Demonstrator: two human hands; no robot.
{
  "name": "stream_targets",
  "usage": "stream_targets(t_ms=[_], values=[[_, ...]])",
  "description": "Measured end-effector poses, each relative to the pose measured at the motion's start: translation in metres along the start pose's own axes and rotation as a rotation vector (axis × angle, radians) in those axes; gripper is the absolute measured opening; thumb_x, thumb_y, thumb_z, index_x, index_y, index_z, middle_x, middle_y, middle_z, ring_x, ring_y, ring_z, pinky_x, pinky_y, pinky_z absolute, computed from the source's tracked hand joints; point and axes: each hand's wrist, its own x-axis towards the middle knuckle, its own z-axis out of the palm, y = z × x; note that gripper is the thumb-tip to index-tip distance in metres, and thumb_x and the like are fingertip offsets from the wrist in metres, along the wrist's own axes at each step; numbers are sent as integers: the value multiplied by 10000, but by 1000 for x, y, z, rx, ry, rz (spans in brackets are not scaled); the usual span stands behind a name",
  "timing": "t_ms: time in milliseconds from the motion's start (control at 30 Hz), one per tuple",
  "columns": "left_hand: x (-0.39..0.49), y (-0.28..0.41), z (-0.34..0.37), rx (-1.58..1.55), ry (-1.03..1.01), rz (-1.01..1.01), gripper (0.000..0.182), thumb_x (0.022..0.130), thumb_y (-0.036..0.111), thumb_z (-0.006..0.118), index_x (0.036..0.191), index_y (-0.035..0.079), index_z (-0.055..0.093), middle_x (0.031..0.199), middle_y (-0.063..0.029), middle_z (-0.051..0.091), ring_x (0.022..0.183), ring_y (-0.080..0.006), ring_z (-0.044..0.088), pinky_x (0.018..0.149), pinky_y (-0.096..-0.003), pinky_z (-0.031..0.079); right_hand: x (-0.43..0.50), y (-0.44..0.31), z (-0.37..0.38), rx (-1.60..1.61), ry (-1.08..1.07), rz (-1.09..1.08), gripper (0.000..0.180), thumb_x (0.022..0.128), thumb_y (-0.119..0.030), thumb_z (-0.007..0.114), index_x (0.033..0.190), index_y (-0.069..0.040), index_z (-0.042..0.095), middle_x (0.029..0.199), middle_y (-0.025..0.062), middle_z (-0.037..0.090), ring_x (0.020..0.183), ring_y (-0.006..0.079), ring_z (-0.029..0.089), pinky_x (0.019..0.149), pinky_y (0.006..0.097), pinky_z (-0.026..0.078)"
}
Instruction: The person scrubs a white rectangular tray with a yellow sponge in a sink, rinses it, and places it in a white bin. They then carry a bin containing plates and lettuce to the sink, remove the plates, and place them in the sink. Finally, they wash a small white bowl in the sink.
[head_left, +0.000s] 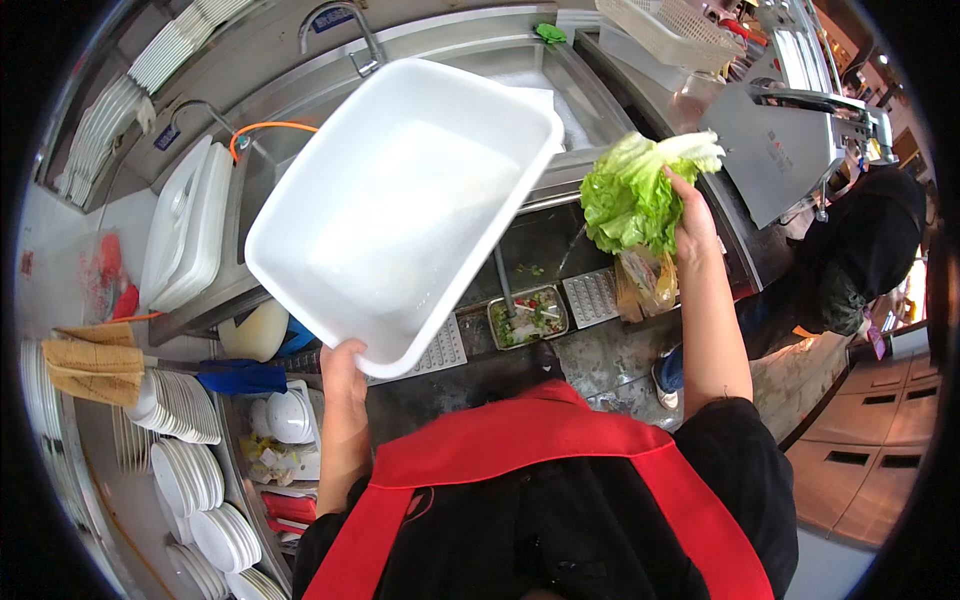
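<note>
My left hand (344, 375) grips the near corner of a large white plastic tub (405, 202), which is tilted and looks empty inside. The tub is held up in front of the stainless-steel sink (450, 52) and hides part of it. To the right, my right hand (691, 217) is closed around a bunch of green leaf lettuce (637, 195), with the pale stem end pointing right. The lettuce is apart from the tub, near the sink's right front edge. Most of the fingers of my right hand are hidden by the leaves.
A floor drain basket (528, 316) with food scraps lies below the sink. Stacked white plates (187, 476) fill shelves at the left, near upright white trays (187, 225). A faucet (367, 45) stands behind the tub. A co-worker in dark clothes (855, 255) is at the right, beside a steel machine (780, 142).
</note>
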Motion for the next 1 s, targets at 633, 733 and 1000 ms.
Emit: stream_targets(t_ms=[633,733,1000], values=[[-84,-113,-69,185,-228,-388,538,589,-10,464,1121,-66,518,973,-166,611,868,-309,614,791,-390,516,-141,21,-107,-189,63,220,396,870,-182,587,1197,34,529,1130,145,617,1007,253,616,880,378,496],[-82,-150,-62,260,-271,-502,525,590,-2,473,1108,-52,540,967,-167,618,868,-324,616,802,-422,515,-162,23,-141,-111,203,279,358,880,-191,586,1170,16,549,1106,125,628,987,245,619,876,368,497],[-18,-262,-76,845,-425,-617,378,698,145,635,1049,5,638,937,-178,676,835,-292,672,729,-393,534,-182,39,-189,16,302,408,321,922,-199,519,1177,-8,548,1129,119,619,1029,258,601,887,411,489]])
